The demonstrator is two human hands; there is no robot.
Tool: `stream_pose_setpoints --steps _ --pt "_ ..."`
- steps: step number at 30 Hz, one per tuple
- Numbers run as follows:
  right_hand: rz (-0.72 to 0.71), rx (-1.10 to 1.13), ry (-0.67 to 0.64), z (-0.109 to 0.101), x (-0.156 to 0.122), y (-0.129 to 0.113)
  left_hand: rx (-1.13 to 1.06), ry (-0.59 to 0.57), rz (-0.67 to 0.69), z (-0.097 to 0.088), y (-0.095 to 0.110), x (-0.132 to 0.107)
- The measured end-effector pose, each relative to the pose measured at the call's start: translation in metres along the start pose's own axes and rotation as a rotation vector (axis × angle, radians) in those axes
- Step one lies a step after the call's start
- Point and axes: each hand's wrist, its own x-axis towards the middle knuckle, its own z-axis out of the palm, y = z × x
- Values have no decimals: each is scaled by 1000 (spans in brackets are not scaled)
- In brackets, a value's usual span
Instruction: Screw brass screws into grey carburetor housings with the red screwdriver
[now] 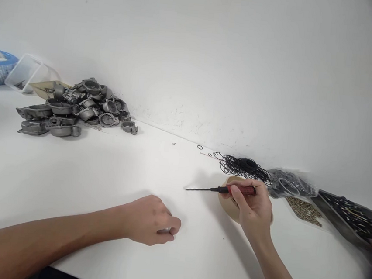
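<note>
My right hand (254, 207) grips a screwdriver (242, 190) by its red and black handle, with the thin dark shaft pointing left over the white table. Directly beneath that hand is a round tan bowl (228, 207), partly covered by it; the bowl's contents are mostly hidden. My left hand (152, 220) rests on the table with its fingers curled closed, to the left of and nearer than the screwdriver tip. Its palm faces away, so anything inside the fingers is hidden.
Grey metal castings (87, 103) are heaped at the left, before a clear plastic container (28, 71) and a blue basket (1, 71). Black rubber rings (244, 167) lie along the wall. Further right are plastic bags (291, 185), small brassy parts (304, 211) and a tray (336, 222).
</note>
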Motion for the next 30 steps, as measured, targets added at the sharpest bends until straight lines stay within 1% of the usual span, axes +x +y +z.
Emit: stream_pose_setpoints --steps 6,14,16,22,30 --pt "37 51 -83 -3 0 -3 0 31 19 1 0 0" --pt "31 43 -89 1 -3 -6 -12 43 26 2 0 0" --pt "20 13 -80 1 -3 -7 -11 52 34 2 0 0" --pt "-77 -76 2 2 -4 -10 19 54 38 2 0 0" --pt "-62 -119 3 9 -5 -11 15 41 30 2 -1 0"
